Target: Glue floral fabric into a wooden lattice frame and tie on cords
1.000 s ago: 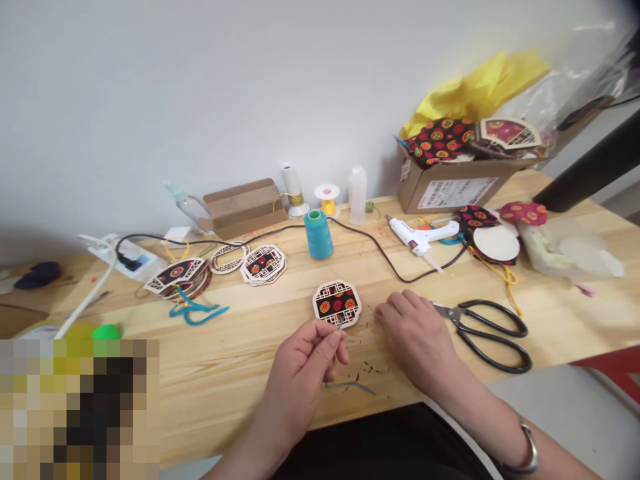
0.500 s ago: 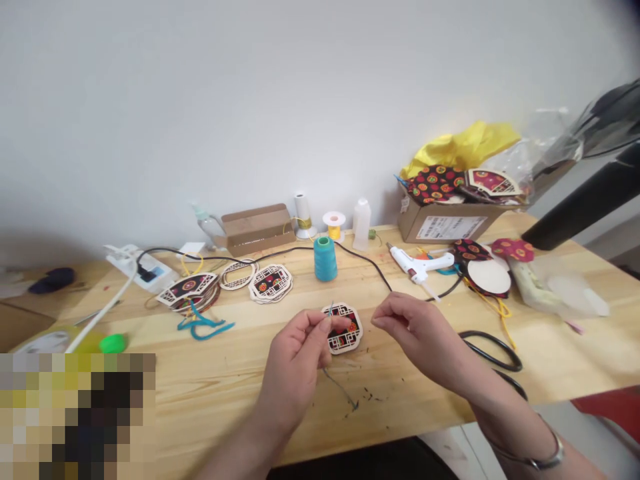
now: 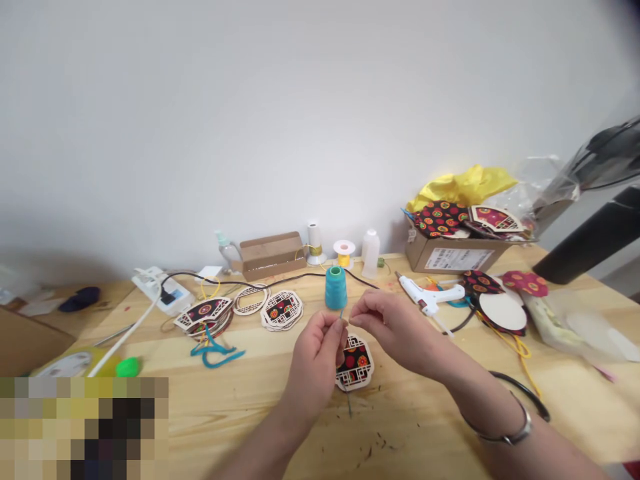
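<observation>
My left hand [image 3: 320, 350] is pinched on a thin teal thread [image 3: 341, 313], whose tip sticks up above the fingertips and whose tail hangs below. Close by on the right, my right hand [image 3: 395, 328] has its thumb and fingertips pressed together; anything between them is too small to make out. Under the hands lies a lattice-edged piece with dark floral fabric [image 3: 356, 363], partly covered by the left fingers. A cone of teal thread [image 3: 336, 288] stands upright just behind the hands.
Fan-shaped pieces [image 3: 206, 313], stacked lattice pieces [image 3: 281, 310] and a power strip [image 3: 165, 292] lie left. A white glue gun [image 3: 433, 297], a filled cardboard box [image 3: 450, 257] and fabric pieces [image 3: 501, 312] are right. A black cable [image 3: 290, 279] crosses behind.
My right hand has come in close to my left fingertips, leaving a much smaller gap. The camera view has shifted, so the table sits lower in the picture.
</observation>
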The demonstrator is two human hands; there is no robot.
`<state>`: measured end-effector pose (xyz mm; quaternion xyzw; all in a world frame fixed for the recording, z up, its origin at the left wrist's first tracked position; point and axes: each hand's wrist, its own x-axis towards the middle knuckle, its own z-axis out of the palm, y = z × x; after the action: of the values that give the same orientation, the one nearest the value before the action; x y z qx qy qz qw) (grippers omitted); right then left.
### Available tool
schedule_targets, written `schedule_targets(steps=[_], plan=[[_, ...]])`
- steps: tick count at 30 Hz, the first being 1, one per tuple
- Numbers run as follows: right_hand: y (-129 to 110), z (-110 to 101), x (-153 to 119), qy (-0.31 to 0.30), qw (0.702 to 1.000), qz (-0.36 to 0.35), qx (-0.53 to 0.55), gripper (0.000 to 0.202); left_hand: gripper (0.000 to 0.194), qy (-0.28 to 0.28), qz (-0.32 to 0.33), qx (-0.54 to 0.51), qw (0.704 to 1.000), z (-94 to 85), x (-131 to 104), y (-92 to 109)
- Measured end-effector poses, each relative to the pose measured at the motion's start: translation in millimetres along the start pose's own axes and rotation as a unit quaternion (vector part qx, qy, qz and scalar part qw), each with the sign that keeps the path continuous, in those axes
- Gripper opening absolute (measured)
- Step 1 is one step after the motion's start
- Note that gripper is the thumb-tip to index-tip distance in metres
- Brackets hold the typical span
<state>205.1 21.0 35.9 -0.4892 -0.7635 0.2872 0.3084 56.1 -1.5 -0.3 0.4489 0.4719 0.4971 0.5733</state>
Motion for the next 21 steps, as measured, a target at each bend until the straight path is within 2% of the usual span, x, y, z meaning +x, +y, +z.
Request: schedule_targets(steps=[5, 8, 10, 14, 17, 21], plan=[[10, 13, 12, 0.062, 0.998, -0.029, -0.002, 0.013, 0.023, 0.011, 0.008, -0.13, 0.991, -9.0, 9, 1], [10, 26, 14, 0.035, 0.998, -0.032, -0.05, 0.037, 0.023, 0.017, 0.011, -0.198, 0.98, -14.1, 12, 3], [8, 35, 17, 0.001, 0.998, -0.032, -0.046, 0.044, 0.021, 0.014, 0.01, -0.223, 0.975, -16.4, 13, 3], [6, 47, 30, -0.016, 0.998, -0.03, 0.049, 0.022, 0.017, 0.018, 0.016, -0.248, 0.969, -21.1, 15, 1], [4, 43, 48, 0.021, 0.996, -0.016, 0.084, 0.025, 0.015, 0.055, 0.05, -0.256, 0.964, -26.2, 17, 0], [-6, 13, 76, 0.114, 0.985, 0.004, 0.126, 0.03, 0.015, 0.071, 0.061, -0.256, 0.962, -28.8, 17, -1]])
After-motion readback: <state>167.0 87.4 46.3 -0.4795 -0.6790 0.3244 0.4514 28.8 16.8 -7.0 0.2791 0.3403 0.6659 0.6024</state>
